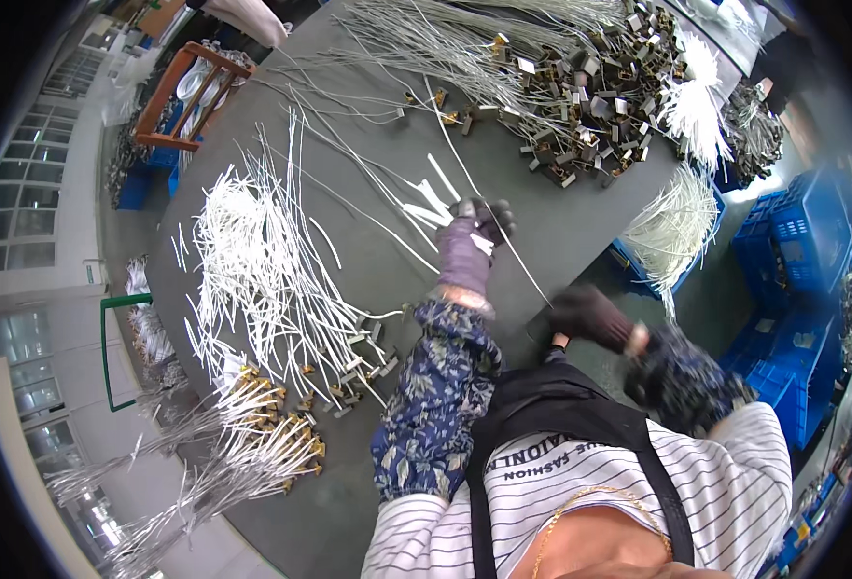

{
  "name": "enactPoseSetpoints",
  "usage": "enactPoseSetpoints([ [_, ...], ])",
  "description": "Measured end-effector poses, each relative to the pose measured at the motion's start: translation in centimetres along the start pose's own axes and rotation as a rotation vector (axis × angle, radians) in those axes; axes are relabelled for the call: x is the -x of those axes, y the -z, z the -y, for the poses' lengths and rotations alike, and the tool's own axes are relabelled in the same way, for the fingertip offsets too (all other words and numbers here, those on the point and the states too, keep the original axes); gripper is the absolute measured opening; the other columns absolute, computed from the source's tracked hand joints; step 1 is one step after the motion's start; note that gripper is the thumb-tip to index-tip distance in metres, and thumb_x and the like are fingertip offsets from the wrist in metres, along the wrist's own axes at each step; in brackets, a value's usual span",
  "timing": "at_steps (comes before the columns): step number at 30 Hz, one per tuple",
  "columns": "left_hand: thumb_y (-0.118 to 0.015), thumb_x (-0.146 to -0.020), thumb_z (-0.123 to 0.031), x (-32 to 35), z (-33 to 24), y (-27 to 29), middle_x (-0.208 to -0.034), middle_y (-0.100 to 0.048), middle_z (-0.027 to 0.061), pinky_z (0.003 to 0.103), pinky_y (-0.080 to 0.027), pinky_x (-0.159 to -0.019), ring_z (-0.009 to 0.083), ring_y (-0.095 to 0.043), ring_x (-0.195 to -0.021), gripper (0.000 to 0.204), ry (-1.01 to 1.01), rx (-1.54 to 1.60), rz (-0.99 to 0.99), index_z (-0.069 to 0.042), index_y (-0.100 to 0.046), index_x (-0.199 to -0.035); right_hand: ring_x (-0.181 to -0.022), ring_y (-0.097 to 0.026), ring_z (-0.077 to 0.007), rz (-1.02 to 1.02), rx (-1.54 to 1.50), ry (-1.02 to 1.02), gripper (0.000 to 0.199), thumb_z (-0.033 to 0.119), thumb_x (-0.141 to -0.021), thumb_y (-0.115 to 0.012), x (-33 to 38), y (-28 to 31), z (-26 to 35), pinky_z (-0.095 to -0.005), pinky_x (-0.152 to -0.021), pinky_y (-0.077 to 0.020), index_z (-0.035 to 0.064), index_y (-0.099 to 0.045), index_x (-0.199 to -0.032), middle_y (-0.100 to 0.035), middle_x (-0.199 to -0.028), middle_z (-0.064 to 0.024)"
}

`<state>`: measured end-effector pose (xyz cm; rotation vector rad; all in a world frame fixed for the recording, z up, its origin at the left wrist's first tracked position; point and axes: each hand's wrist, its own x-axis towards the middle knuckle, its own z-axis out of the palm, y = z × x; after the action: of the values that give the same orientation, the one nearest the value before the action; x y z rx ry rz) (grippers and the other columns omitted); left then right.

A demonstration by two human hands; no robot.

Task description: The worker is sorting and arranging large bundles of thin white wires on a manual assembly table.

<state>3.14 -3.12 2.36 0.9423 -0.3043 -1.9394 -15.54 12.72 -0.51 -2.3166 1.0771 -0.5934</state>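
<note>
My left hand [468, 246], in a grey-purple glove, is closed around a small bunch of short white sleeving tubes [432, 203], which stick out past its fingers. A long thin white wire [517, 256] passes beside those fingers. The wire slants from the component pile down to my right hand [590, 317]. That hand wears a dark glove and is blurred, with its fingertips closed at the wire's lower end, near the table edge. Left of my left hand lies a loose heap of white tubes [252, 246] on the dark grey table [349, 193].
A large pile of wired metal components [590, 92] covers the far right of the table. More wired parts with brass-coloured ends [271, 425] lie near left. Blue crates [802, 232] stand right, and a blue bin beside the table holds white wires [672, 227]. A wooden rack [194, 96] stands far left.
</note>
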Motion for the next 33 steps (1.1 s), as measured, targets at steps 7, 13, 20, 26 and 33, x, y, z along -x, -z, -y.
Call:
enactPoseSetpoints([
  [7, -0.059, -0.090, -0.022, -2.4, -3.9, 1.2, -0.084, -0.066, 0.0100, 0.037, -0.056, -0.063, 0.0210, -0.065, -0.070, 0.018, -0.286, -0.091, -0.003, -0.006, -0.060, -0.097, -0.048, -0.050, -0.0145, 0.091, -0.681, -1.189, 0.021, 0.024, -0.080, -0.063, 24.4, -3.1, 7.3, -0.0295, -0.047, -0.0412, 0.0041, -0.064, -0.072, -0.057, -0.060, -0.0052],
  [13, -0.053, -0.093, -0.027, -1.6, -9.4, -1.0, -0.100, -0.064, 0.0142, 0.041, -0.057, -0.073, 0.0265, -0.064, -0.087, 0.025, -0.338, -0.200, -0.042, -0.009, -0.051, -0.110, -0.054, -0.052, -0.0117, 0.015, -0.836, -1.472, 0.021, 0.022, -0.074, -0.066, 22.6, 0.0, 8.6, -0.0272, -0.048, -0.0402, 0.0018, -0.066, -0.076, -0.058, -0.062, -0.0040],
  [20, -0.053, -0.093, -0.033, 0.6, -7.8, -2.4, -0.092, -0.067, 0.0127, 0.036, -0.056, -0.063, 0.0234, -0.065, -0.075, 0.026, -0.351, -0.287, -0.083, -0.009, -0.055, -0.101, -0.055, -0.053, -0.0123, 0.027, -0.778, -1.482, 0.021, 0.022, -0.074, -0.067, 22.9, 1.0, 7.8, -0.0275, -0.050, -0.0412, 0.0018, -0.067, -0.077, -0.058, -0.063, -0.0041],
  [26, -0.057, -0.091, -0.035, 4.2, 0.0, -1.6, -0.084, -0.067, 0.0110, 0.034, -0.056, -0.059, 0.0216, -0.066, -0.067, 0.031, -0.224, -0.298, 0.214, -0.005, -0.059, -0.098, -0.058, -0.056, -0.0128, 0.163, -0.780, -1.136, 0.019, 0.022, -0.074, -0.067, 26.1, -1.1, 6.4, -0.0284, -0.052, -0.0434, 0.0035, -0.068, -0.078, -0.062, -0.067, -0.0044],
  [33, -0.055, -0.091, -0.031, 4.2, -4.1, 0.5, -0.092, -0.064, 0.0118, 0.037, -0.057, -0.072, 0.0251, -0.064, -0.084, 0.029, -0.289, -0.148, -0.024, -0.005, -0.056, -0.104, -0.061, -0.060, -0.0177, 0.266, -0.524, -0.672, 0.016, 0.009, -0.067, -0.067, 30.5, -2.7, 3.1, -0.0327, -0.051, -0.0474, 0.0068, -0.068, -0.083, -0.062, -0.073, -0.0065],
])
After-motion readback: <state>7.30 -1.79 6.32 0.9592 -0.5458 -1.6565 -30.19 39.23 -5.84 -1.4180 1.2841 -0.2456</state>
